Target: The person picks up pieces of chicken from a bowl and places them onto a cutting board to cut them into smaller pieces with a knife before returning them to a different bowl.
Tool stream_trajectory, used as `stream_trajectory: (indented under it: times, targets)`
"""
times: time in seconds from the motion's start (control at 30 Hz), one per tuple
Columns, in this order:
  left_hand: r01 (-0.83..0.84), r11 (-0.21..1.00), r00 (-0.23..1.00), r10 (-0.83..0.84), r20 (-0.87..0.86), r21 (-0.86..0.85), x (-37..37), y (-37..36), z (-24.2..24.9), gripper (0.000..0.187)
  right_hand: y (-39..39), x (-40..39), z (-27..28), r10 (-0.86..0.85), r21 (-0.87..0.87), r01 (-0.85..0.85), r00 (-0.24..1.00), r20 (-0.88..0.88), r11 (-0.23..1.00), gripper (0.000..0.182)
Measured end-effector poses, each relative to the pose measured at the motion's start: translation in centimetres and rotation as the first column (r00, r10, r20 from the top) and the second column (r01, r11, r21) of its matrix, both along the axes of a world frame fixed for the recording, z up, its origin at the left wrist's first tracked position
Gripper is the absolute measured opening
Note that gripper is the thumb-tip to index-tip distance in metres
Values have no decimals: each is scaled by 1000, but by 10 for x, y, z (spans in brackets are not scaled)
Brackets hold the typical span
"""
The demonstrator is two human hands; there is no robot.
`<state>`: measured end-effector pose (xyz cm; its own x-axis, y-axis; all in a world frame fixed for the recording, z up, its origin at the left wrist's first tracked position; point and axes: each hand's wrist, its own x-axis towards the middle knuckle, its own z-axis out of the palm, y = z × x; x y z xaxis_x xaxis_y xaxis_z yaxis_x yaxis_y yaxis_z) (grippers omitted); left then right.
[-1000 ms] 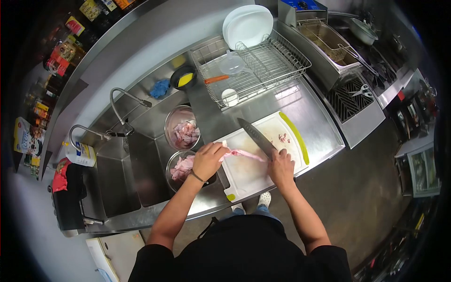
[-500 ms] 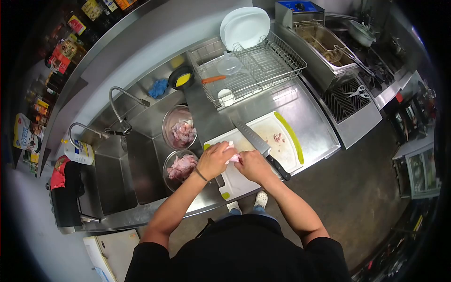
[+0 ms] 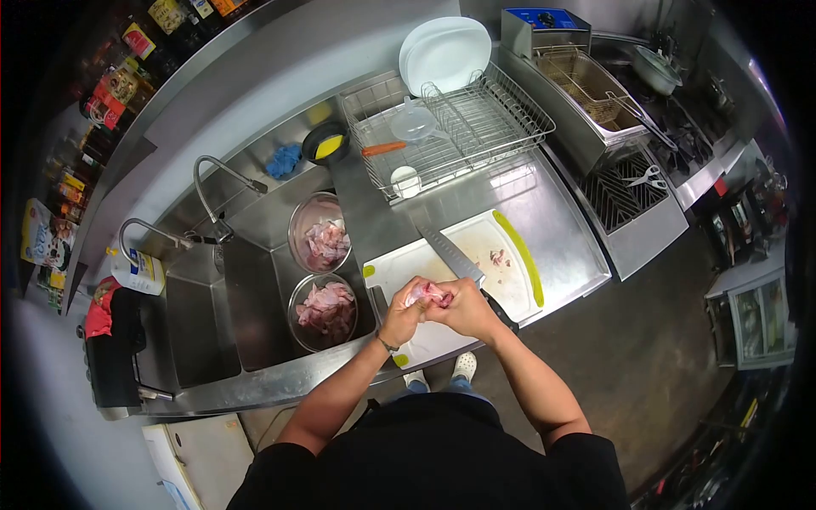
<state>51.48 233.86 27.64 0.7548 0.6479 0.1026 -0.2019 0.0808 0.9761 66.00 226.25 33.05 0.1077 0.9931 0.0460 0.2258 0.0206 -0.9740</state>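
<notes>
Both hands grip one piece of raw chicken [image 3: 429,294] above the white cutting board [image 3: 438,336]. My left hand [image 3: 401,316] closes on its left side, and my right hand [image 3: 467,308] wraps its right side; part of the meat is hidden by the fingers. A large knife [image 3: 452,255] with a black handle lies across the board, its handle partly behind my right hand. Small meat scraps [image 3: 499,258] rest on the board near its green right edge. Left of the board, two bowls of raw chicken pieces, the upper bowl [image 3: 296,223] and the lower bowl [image 3: 293,319], sit by the sink.
A double steel sink [image 3: 204,327] with faucets is at left. Behind the board stands a wire dish rack [image 3: 476,127] with white plates [image 3: 446,53]. A fryer [image 3: 586,85] is at right, with scissors [image 3: 650,177] on a nearby grate. A blue cloth-like item [image 3: 284,160] lies behind the sink.
The chicken piece has turned between my hands, showing a redder side. My right hand has come closer around it. The whole view has shifted slightly.
</notes>
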Motion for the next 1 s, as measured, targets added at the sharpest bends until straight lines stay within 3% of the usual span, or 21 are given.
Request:
stream_trajectory:
  times: [0.03,0.1,0.13,0.2,0.33,0.4,0.47,0.53,0.6,0.63,0.7,0.73,0.77,0.8,0.83,0.9,0.93,1.0]
  targets:
    - [1,997,1000,-1,-1,-76,-1,1,-1,24,0,-1,-1,4,-3,-4,1000,3,1000,15]
    - [-2,989,1000,2,1,-149,-1,4,5,23,3,-2,-1,-7,-20,3,976,-219,1000,13]
    - [-27,998,995,22,-94,-50,-1,5,17,22,5,0,-2,-1,-22,-4,976,-219,1000,13]
    - [-39,998,981,48,-187,50,-2,12,20,22,11,7,-8,1,1,-1,1000,27,1000,14]
    - [-26,998,964,40,-263,57,-7,20,1,21,21,14,-33,52,4,-52,990,-133,999,15]
    - [-36,999,958,46,-285,38,-11,22,4,21,15,19,-28,121,-51,-119,991,52,992,18]
    - [135,991,917,-127,-377,-5,-18,26,15,17,11,21,-28,156,-34,-153,982,104,988,19]
    - [164,986,892,-131,-433,39,-19,35,16,18,14,25,-30,185,-10,-186,969,165,982,20]
    - [234,971,863,-234,-448,-57,-19,47,3,20,20,29,-37,215,-1,-233,894,393,972,25]
    - [231,971,863,-235,-446,-65,-19,47,-2,20,24,30,-50,221,-9,-236,893,391,972,25]
    - [143,990,783,-115,-612,-4,-17,53,-10,23,37,34,-80,139,37,-235,686,714,971,19]
    - [144,990,782,-117,-612,-5,-17,52,-23,23,36,34,-78,139,36,-234,687,713,972,19]
    - [86,956,763,118,-636,281,-16,48,-38,24,33,34,-77,-30,91,-81,557,830,993,25]
    - [44,837,730,346,-589,546,-16,44,-47,25,29,33,-74,-181,171,61,382,906,983,34]
    - [51,838,730,340,-592,544,-14,41,-44,25,19,32,-73,-182,168,68,383,906,983,34]
    - [1,672,674,547,-497,741,-14,32,-39,31,-10,29,-75,-95,-83,443,364,926,893,49]
    - [4,676,675,542,-501,737,-15,30,-41,31,-17,30,-77,-92,-88,447,365,926,890,49]
    - [-50,648,657,594,-463,760,-15,28,-44,28,-26,34,-79,-22,-289,396,621,784,872,55]
